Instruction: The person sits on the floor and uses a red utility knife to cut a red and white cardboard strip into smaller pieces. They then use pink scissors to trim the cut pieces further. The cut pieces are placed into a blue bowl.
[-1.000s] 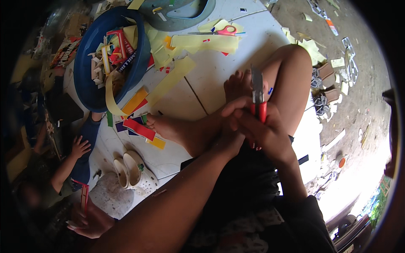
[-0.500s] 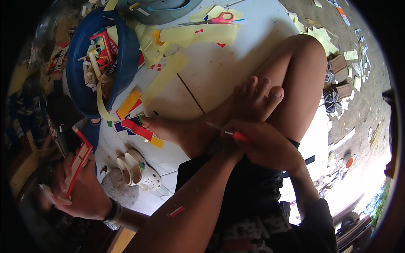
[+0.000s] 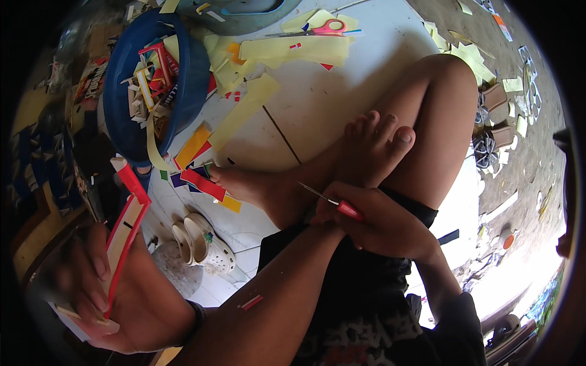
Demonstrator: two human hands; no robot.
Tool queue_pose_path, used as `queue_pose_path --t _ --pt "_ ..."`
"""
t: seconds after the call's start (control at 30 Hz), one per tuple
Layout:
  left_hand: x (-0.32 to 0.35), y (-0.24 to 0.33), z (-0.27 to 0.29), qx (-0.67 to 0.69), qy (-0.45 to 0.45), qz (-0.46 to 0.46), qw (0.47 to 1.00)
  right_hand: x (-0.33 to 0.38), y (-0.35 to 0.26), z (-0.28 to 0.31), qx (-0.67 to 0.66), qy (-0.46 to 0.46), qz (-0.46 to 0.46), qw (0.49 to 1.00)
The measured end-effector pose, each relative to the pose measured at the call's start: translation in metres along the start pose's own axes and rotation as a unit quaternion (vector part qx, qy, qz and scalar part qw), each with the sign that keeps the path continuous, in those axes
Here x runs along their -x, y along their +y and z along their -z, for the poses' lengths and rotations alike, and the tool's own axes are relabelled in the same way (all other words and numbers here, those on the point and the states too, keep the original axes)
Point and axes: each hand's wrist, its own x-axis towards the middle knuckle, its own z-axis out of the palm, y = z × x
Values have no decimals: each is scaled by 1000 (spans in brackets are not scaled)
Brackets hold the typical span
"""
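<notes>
- the left hand (image 3: pixel 116 293), in the lower left of the frame, is closed around a long flat piece of white card edged with red strips (image 3: pixel 125 216), fingers wrapped over its lower end; the piece rises up and slightly right from the hand, its red-tipped top ending just below the blue basin.
- the right hand (image 3: pixel 381 226), right of centre, is curled shut on a small tool with a red handle (image 3: pixel 349 210); a thin metal tip pokes out to the upper left, toward the bare foot (image 3: pixel 372 152) resting just above the hand.
- the left forearm crosses the lower middle of the frame, with small red scraps stuck on it.
- a round blue basin (image 3: pixel 189 73) sits in the upper left, holding red, white and yellow cut pieces.
- yellow paper strips (image 3: pixel 293 49) lie across the white floor (image 3: pixel 329 110) at the top, with red-handled scissors (image 3: pixel 329 27) among them.
- red, purple and orange scraps (image 3: pixel 201 180) lie left of centre, beside the other foot.
- a pair of white clogs (image 3: pixel 204 247) sits on the floor between the two hands.
- brown sandals (image 3: pixel 497 116) lie at the right edge.
</notes>
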Motion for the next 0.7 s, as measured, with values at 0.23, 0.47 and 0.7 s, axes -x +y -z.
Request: queue_pose_path --t 0.23,0.47,0.7 --pt "5 12 1 -23 -34 14 999 -7 3 1 6 46 -9 999" --pt "10 14 -4 10 -13 14 1000 -11 17 0 131 67 25 989" --pt "15 14 -11 1 6 36 999 -13 15 2 129 78 -14 989"
